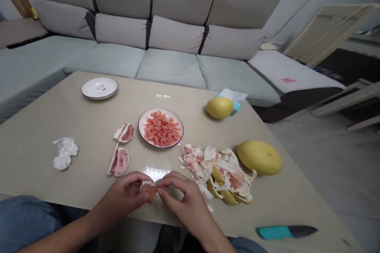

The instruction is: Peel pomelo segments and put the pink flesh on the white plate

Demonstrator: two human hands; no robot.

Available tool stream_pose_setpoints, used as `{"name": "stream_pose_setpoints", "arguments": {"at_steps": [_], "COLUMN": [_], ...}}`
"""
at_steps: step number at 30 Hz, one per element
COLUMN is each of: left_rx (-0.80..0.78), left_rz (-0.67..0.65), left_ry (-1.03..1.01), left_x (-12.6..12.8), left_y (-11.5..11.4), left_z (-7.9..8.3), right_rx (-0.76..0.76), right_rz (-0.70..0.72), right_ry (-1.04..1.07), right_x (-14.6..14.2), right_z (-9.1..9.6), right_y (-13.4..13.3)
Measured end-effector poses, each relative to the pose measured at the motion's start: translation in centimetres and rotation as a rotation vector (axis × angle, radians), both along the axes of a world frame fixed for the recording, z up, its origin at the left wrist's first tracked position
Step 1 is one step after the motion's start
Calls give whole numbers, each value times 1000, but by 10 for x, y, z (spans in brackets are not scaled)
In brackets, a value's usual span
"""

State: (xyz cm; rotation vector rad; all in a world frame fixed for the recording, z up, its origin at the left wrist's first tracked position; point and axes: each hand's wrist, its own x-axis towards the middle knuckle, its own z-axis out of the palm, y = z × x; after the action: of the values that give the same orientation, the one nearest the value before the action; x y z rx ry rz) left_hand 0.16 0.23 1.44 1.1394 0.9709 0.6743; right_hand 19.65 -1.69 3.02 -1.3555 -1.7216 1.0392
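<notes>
Close to the table's front edge, my left hand (130, 193) grips a pink pomelo segment (150, 191) between thumb and fingers. At the segment's right edge the thumb and forefinger of my right hand (185, 201) are pinched together on it; any membrane between these fingertips is too small to see. Beyond my hands stands a white dark-rimmed plate (141, 139) heaped with peeled pomelo flesh (162, 128). Unpeeled pomelo pieces (118, 162) lie to its left. A pile of pomelo peel and membranes (219, 174) spreads to the right of my right hand.
Two whole yellow pomelos (259, 157) sit on the right side of the table (97, 126), the farther one beside a tissue pack (236, 101). A teal-handled knife (286, 232) lies front right. Crumpled tissue (65, 153) and another plate (99, 88) are left. A sofa (169, 63) stands behind.
</notes>
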Motion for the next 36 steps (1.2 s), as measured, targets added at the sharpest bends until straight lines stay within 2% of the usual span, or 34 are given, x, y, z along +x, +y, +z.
{"name": "stream_pose_setpoints", "arguments": {"at_steps": [9,15,23,30,36], "left_rx": [-112,-117,-107,-76,-61], "left_rz": [-7,-7,-34,-36,-48], "left_ry": [-45,-100,-127,-75,-76], "left_x": [0,-1,2,-1,-1], "left_y": [1,0,-3,0,-1], "left_z": [2,-2,1,-3,-4], "right_rx": [-99,-8,-78,-294,-252], "right_rz": [-21,-38,37,7,31], "right_ry": [19,17,7,138,69], "right_x": [0,6,-3,-1,-1], "right_z": [-1,-1,-3,-5,-2], "right_y": [2,4,-1,3,2]}}
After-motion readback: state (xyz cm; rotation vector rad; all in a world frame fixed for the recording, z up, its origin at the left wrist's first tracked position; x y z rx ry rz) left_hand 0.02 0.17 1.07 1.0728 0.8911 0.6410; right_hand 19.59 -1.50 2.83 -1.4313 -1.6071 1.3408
